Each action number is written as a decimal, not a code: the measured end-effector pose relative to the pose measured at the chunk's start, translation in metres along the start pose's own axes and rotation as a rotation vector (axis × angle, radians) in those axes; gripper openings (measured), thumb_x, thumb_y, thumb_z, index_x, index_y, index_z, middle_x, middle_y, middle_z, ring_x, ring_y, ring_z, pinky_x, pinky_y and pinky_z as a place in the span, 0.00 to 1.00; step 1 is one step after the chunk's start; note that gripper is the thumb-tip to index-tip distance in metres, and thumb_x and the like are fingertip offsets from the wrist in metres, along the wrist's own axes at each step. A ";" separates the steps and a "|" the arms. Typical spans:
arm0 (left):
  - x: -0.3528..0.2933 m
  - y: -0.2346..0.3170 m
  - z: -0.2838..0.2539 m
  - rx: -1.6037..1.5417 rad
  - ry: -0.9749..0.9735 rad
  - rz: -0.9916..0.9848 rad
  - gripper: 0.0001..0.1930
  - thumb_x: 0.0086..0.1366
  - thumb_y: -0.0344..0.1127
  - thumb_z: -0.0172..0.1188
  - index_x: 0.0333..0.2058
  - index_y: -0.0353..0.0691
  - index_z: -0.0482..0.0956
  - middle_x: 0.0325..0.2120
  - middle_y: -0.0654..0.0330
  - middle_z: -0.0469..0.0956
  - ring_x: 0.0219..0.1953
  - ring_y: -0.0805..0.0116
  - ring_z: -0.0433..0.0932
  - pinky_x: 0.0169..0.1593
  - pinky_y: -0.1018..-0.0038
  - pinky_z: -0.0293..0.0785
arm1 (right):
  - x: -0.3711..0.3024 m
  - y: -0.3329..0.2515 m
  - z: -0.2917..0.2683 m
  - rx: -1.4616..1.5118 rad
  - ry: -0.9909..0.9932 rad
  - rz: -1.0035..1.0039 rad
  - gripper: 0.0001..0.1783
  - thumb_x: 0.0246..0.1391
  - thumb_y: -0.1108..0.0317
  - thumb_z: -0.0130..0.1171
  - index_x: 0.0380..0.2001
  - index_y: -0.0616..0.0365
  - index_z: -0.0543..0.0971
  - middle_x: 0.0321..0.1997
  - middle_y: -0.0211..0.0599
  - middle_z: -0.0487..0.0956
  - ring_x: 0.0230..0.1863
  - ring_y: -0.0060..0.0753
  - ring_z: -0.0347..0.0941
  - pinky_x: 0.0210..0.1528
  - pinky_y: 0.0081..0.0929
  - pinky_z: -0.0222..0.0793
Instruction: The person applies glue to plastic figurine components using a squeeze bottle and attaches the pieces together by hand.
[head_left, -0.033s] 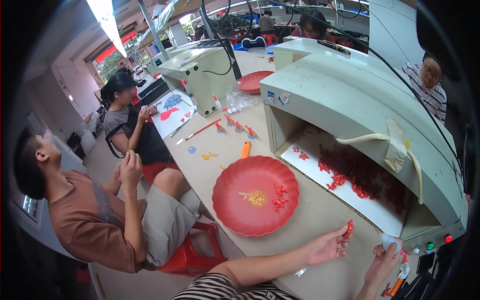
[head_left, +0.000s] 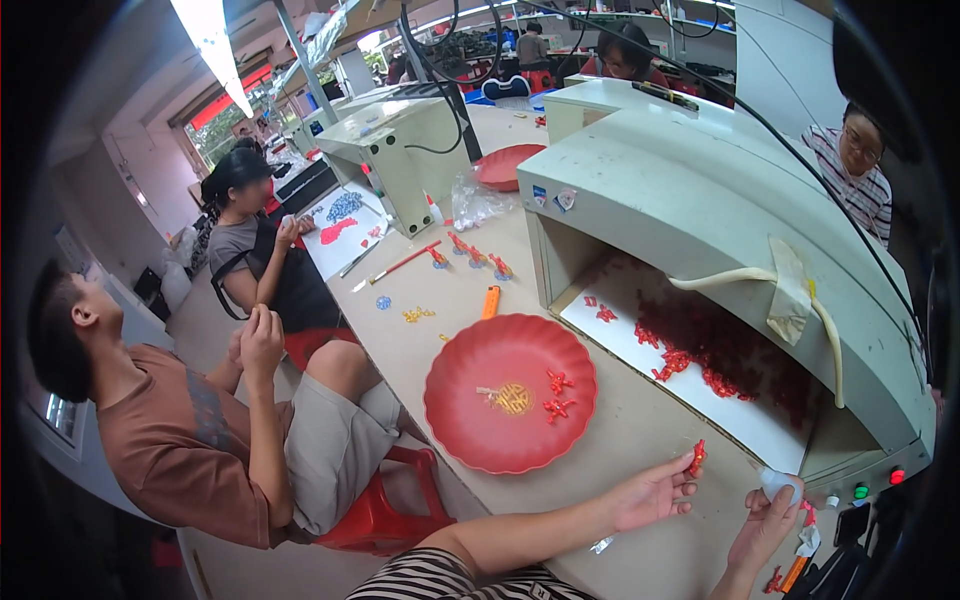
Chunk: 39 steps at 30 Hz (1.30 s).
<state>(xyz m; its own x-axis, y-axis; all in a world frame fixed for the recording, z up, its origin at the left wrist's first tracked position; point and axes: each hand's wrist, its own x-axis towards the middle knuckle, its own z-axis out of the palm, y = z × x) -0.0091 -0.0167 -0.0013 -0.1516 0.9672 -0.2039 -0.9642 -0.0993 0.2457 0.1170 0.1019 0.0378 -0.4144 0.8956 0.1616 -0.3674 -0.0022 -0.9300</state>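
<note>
My left hand (head_left: pixel 655 497) pinches a small red plastic figure (head_left: pixel 698 456) between thumb and forefinger, its other fingers loosely curled, above the table's near edge. Just to the right, my right hand (head_left: pixel 764 528) is closed round a small whitish squeeze bottle (head_left: pixel 778 484), its tip toward the figure. Whether the tip touches the figure I cannot tell. A red scalloped plate (head_left: pixel 470 430) lies beyond my left hand. On it are two red figures (head_left: pixel 557 410) and a gold printed emblem.
A grey-green hooded machine (head_left: pixel 680 180) stands at right, with many red pieces (head_left: pixel 680 362) on the white sheet inside. Past the plate lie an orange lighter (head_left: pixel 491 302), gold bits (head_left: pixel 418 314), a red-handled brush (head_left: pixel 405 261) and several standing figures (head_left: pixel 478 256). A co-worker (head_left: pixel 190 440) sits at left.
</note>
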 end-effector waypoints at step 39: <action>0.006 -0.009 0.008 0.074 0.217 -0.157 0.12 0.60 0.47 0.52 0.37 0.47 0.72 0.28 0.71 0.71 0.33 0.77 0.68 0.36 0.76 0.66 | -0.009 0.000 -0.012 -0.665 -0.246 -0.516 0.18 0.38 0.68 0.68 0.30 0.61 0.71 0.27 0.38 0.74 0.23 0.28 0.68 0.24 0.20 0.63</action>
<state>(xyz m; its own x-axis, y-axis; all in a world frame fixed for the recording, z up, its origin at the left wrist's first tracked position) 0.0000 -0.0076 0.0033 -0.0523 0.8958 -0.4414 -0.9623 0.0729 0.2620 0.1307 0.0989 0.0323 -0.5262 0.5921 0.6104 -0.0288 0.7050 -0.7087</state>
